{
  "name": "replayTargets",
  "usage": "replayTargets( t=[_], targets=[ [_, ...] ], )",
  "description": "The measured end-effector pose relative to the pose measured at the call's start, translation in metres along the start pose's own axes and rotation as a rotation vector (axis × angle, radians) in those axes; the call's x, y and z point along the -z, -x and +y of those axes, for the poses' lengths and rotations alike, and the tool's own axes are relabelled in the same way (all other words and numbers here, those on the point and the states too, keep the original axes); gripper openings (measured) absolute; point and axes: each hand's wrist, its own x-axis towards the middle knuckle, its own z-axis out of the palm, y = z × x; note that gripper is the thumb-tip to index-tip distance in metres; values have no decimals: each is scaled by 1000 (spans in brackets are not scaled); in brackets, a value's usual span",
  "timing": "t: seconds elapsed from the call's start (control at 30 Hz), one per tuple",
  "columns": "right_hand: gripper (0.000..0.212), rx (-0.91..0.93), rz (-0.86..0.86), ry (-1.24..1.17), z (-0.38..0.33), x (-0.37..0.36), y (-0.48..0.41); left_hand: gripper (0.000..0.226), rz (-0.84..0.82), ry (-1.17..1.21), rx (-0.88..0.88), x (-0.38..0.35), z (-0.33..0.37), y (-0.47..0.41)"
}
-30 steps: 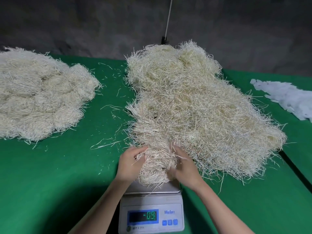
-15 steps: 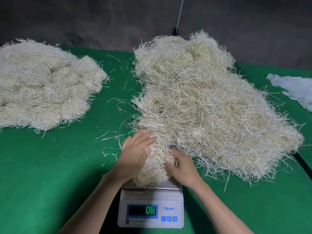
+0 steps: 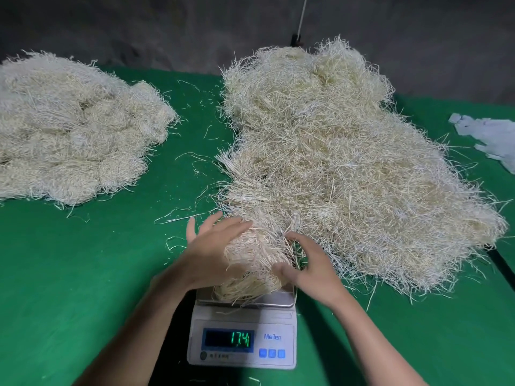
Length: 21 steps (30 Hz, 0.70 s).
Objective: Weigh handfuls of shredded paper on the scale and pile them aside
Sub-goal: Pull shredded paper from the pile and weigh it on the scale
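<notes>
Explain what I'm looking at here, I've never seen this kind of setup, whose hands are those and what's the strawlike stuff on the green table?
No machine here: a person wears a camera on the head, so the one view looks down at their own hands. On the green table lies a big heap of shredded paper, a second pile to its left, white scraps far right. Nearest stands a digital scale with lit green digits. A handful of shreds rests on its pan; the left hand lies straight-fingered against it, the right hand curls round its other side.
</notes>
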Motion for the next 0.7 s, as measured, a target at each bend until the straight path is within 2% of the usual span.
replayTargets(
  t=[0.1,0.2,0.3,0.37,0.43,0.53,0.6,0.7],
  targets=[
    [53,24,-22,19,1,4,0,95,-30,-208,4,15,-5,8],
    [44,46,-37,22,1,2,0,85,146,-198,64,21,-12,15],
    [42,43,-48,27,1,0,0,74,119,86,168,22,-22,21],
    [43,35,-48,21,1,0,0,60,82,175,208,21,-29,22],
    [45,32,-28,6,-1,2,1,53,178,283,236,21,-32,22],
    [53,58,14,13,-12,9,4,56,398,560,263,24,-21,24],
    [59,111,21,49,-21,14,7,58,465,815,190,26,-14,26],
    [61,205,60,70,-39,24,15,65,339,1220,-5,40,-9,34]
  ],
)
